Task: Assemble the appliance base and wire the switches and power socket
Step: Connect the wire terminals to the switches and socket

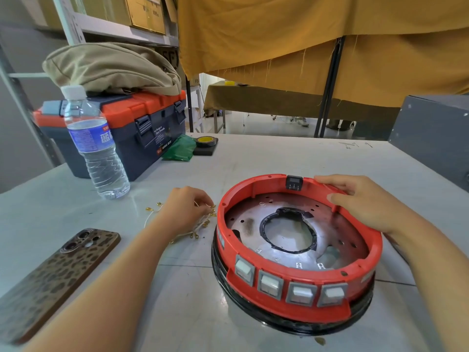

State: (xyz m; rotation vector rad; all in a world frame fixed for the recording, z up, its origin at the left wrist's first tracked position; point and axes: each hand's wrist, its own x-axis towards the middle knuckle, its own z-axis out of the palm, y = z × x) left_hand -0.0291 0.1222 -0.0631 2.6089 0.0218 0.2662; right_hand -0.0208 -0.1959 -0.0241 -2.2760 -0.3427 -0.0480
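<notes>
A round red appliance base (365,260) with a black lower ring sits on the white table, a metal plate (286,224) with a central hole inside it. Several grey rocker switches (289,288) are set in its near wall, and a black power socket (294,182) in its far wall. My right hand (363,201) grips the base's far right rim, fingers over the edge. My left hand (187,207) reaches into a loose bunch of white wires with gold terminals (203,222) just left of the base, fingertips pinching some of them.
A phone (55,278) in a spotted case lies at the near left. A water bottle (95,146) stands in front of an orange and blue toolbox (142,128) with a beige bag on top. A tape roll (206,142) and a green bag (179,148) lie behind. A grey box (431,130) stands far right.
</notes>
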